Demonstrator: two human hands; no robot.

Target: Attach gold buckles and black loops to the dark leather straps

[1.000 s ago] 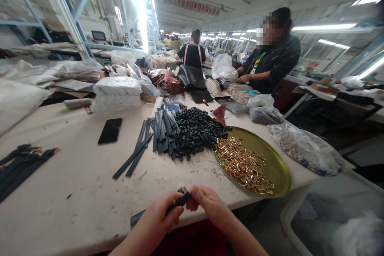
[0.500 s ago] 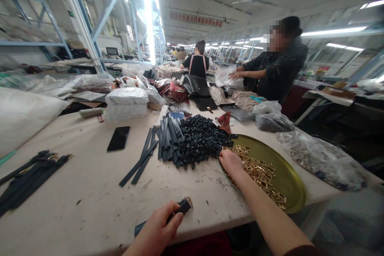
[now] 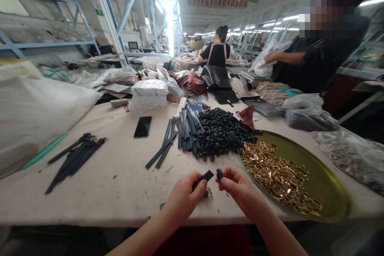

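My left hand (image 3: 187, 192) is closed around a dark strap (image 3: 207, 175), whose flat end points up and to the right. A gold buckle (image 3: 209, 193) shows just below that end. Close to the strap's tip, my right hand (image 3: 237, 188) pinches a small dark loop (image 3: 219, 174) between thumb and fingers. Loop and strap are a little apart. Beyond both hands lies a heap of dark loops (image 3: 225, 132), with loose dark strips (image 3: 189, 132) at its left side. Gold buckles (image 3: 279, 176) are heaped on an olive-gold round tray (image 3: 333, 192) to the right.
Finished-looking straps with buckles (image 3: 79, 154) lie at the left. A black phone (image 3: 143, 127) rests on the pale table (image 3: 120, 196). Plastic-wrapped bundles (image 3: 150, 93) and a black leather piece (image 3: 216, 78) are farther back. A co-worker (image 3: 318, 56) stands at the right, handling a plastic bag (image 3: 265, 60).
My right hand has come back from beside the loop heap and tray edge, now holding a loop. My left hand has raised the strap toward it. The camera view has shifted left.
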